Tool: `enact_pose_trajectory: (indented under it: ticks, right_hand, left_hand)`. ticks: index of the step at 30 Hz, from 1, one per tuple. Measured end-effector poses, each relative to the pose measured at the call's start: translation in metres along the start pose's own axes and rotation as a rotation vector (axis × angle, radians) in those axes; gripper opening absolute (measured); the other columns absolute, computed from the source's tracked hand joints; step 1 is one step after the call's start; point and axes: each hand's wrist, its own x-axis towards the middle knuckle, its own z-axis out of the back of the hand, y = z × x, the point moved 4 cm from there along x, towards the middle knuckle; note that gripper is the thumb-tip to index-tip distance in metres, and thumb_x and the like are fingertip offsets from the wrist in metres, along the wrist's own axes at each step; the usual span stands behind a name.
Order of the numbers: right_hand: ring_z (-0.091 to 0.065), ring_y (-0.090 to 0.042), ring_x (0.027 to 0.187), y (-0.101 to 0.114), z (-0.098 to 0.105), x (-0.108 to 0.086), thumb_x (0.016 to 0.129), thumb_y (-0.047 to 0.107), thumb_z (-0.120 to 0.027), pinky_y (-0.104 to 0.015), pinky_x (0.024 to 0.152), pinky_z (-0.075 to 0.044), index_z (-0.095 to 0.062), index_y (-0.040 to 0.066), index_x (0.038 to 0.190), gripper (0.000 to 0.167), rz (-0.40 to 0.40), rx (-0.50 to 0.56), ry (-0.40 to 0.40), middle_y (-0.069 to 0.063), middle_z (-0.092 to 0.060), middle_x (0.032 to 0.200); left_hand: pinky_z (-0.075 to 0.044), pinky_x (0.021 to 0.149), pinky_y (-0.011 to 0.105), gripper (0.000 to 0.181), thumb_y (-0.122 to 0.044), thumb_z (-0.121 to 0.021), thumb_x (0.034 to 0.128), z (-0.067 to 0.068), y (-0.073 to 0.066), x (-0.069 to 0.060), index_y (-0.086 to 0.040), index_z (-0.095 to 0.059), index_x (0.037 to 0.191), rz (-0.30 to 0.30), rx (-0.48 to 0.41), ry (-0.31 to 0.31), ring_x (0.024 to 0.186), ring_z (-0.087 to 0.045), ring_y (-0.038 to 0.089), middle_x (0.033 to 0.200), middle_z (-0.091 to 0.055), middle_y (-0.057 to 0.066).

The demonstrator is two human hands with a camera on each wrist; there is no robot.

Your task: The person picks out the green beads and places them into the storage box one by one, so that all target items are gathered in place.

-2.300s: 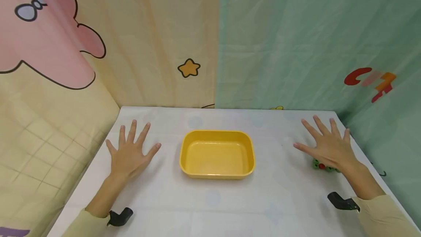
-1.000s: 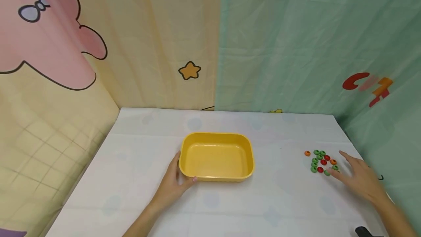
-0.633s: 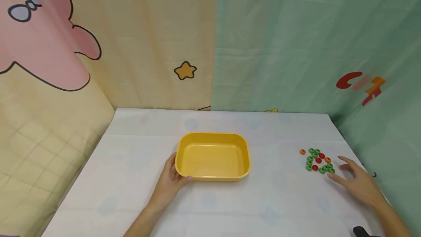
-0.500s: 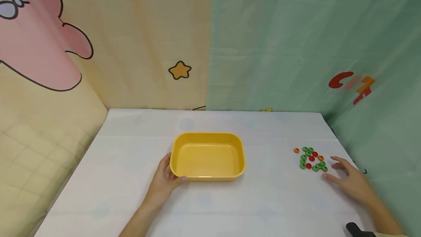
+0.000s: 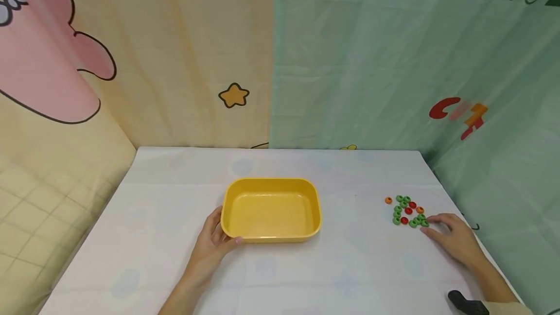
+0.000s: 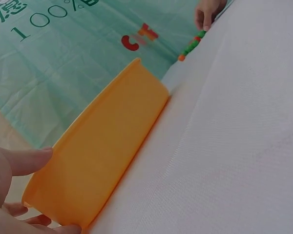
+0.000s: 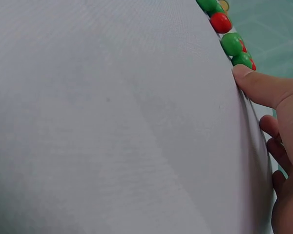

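A yellow tray [image 5: 271,236] lies on the white table; my left hand [image 5: 204,253] grips its left end, thumb at the front rim and fingers against the side. In the left wrist view, the thumb [image 6: 31,161] presses on the rim of the tray [image 6: 107,141]. My right hand [image 5: 459,243] is at the right end of a cluster of green, red and orange beads, with thumb and index finger pinching a green bead [image 5: 425,223]. The right wrist view shows the thumb [image 7: 263,87] against a green bead [image 7: 242,59]; the index fingertip is hidden there.
The white table [image 5: 341,266] has its right edge beside my right forearm. An orange bead [image 5: 388,200] lies slightly apart at the cluster's left. Printed cloths, beige [image 5: 175,62] and green [image 5: 350,62], hang behind the table and at its sides.
Both hands, first spread above the table, came down, the left to the tray, the right beside the beads. The right thumb and index finger have since closed on a green bead. The view has turned right.
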Motion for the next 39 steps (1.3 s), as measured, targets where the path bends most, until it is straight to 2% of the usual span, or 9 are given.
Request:
enact_pose_trajectory:
  ticks: [7, 10, 14, 15, 21, 25, 27, 33, 39]
  right_hand:
    - [-0.055, -0.053, 0.113, 0.0, -0.001, 0.003, 0.091, 0.019, -0.082, -0.068, 0.087, -0.048, -0.074, -0.004, 0.106, 0.029, 0.028, 0.005, -0.022, -0.03, -0.063, 0.117]
    - [-0.061, -0.03, 0.113, 0.003, 0.001, 0.003, 0.09, 0.018, -0.082, -0.036, 0.094, -0.054, -0.074, -0.001, 0.106, 0.025, 0.05, 0.02, -0.031, -0.026, -0.066, 0.115]
    - [-0.055, -0.005, 0.105, 0.009, 0.006, 0.006, 0.091, 0.018, -0.082, -0.005, 0.076, -0.038, -0.074, 0.002, 0.107, 0.024, 0.058, 0.032, -0.035, -0.021, -0.069, 0.113]
    - [-0.053, -0.003, 0.104, 0.012, 0.007, 0.007, 0.091, 0.018, -0.082, -0.007, 0.076, -0.038, -0.074, 0.001, 0.108, 0.025, 0.053, 0.038, -0.029, -0.021, -0.069, 0.113]
    - [-0.061, -0.041, 0.108, 0.028, 0.011, 0.014, 0.094, 0.017, -0.079, -0.036, 0.08, -0.05, -0.072, -0.003, 0.113, 0.029, 0.052, 0.036, 0.022, -0.022, -0.071, 0.111]
    - [-0.06, -0.05, 0.11, 0.035, 0.012, 0.018, 0.095, 0.012, -0.076, -0.06, 0.085, -0.051, -0.071, -0.004, 0.112, 0.024, 0.073, 0.06, 0.044, -0.021, -0.071, 0.108]
    - [-0.063, -0.039, 0.108, 0.039, 0.012, 0.021, 0.094, 0.012, -0.076, -0.054, 0.088, -0.053, -0.072, -0.002, 0.11, 0.022, 0.089, 0.055, 0.038, -0.018, -0.072, 0.106]
    - [-0.055, 0.011, 0.095, 0.054, 0.015, 0.03, 0.091, 0.011, -0.081, -0.003, 0.08, -0.044, -0.074, 0.002, 0.108, 0.021, 0.166, 0.067, 0.027, -0.009, -0.073, 0.101]
    - [-0.062, -0.001, 0.093, 0.078, 0.009, 0.044, 0.092, 0.014, -0.081, -0.012, 0.074, -0.054, -0.073, 0.003, 0.112, 0.024, 0.174, 0.094, 0.079, -0.006, -0.073, 0.101]
  left_hand:
    - [-0.036, 0.114, 0.028, 0.096, -0.002, -0.077, 0.0916, 0.0, 0.001, 0.001, -0.01, -0.015, 0.164, 0.017, 0.001, -0.006, 0.154, -0.022, 0.031, 0.17, -0.013, 0.01]
    - [-0.037, 0.113, 0.026, 0.095, -0.002, -0.077, 0.0919, 0.001, 0.0, 0.0, -0.01, -0.015, 0.163, 0.019, 0.012, -0.01, 0.153, -0.023, 0.031, 0.169, -0.015, 0.01]
    - [-0.036, 0.114, 0.028, 0.094, -0.004, -0.077, 0.0922, 0.001, 0.0, 0.0, -0.011, -0.016, 0.163, 0.022, 0.025, -0.01, 0.153, -0.024, 0.031, 0.169, -0.017, 0.01]
    - [-0.036, 0.115, 0.029, 0.094, -0.004, -0.078, 0.0921, 0.001, -0.001, 0.0, -0.012, -0.016, 0.163, 0.022, 0.027, -0.01, 0.153, -0.024, 0.031, 0.169, -0.017, 0.009]
    - [-0.035, 0.115, 0.03, 0.095, -0.004, -0.078, 0.0916, 0.002, 0.0, 0.001, -0.012, -0.016, 0.163, 0.019, 0.03, -0.008, 0.153, -0.024, 0.032, 0.169, -0.016, 0.009]
    - [-0.036, 0.115, 0.03, 0.095, -0.004, -0.078, 0.0912, 0.003, 0.002, 0.0, -0.013, -0.017, 0.163, 0.03, 0.027, -0.01, 0.152, -0.026, 0.031, 0.169, -0.017, 0.009]
    - [-0.037, 0.115, 0.029, 0.094, -0.004, -0.078, 0.0911, 0.003, 0.002, -0.001, -0.014, -0.018, 0.163, 0.033, 0.023, -0.014, 0.151, -0.027, 0.03, 0.168, -0.018, 0.008]
    - [-0.036, 0.115, 0.03, 0.093, -0.003, -0.077, 0.0917, 0.003, 0.003, -0.002, -0.014, -0.018, 0.163, 0.026, 0.023, -0.012, 0.152, -0.027, 0.031, 0.168, -0.02, 0.008]
    - [-0.036, 0.115, 0.03, 0.092, -0.004, -0.077, 0.0925, 0.003, 0.004, -0.001, -0.014, -0.018, 0.163, 0.007, 0.024, -0.005, 0.152, -0.026, 0.032, 0.168, -0.018, 0.008]
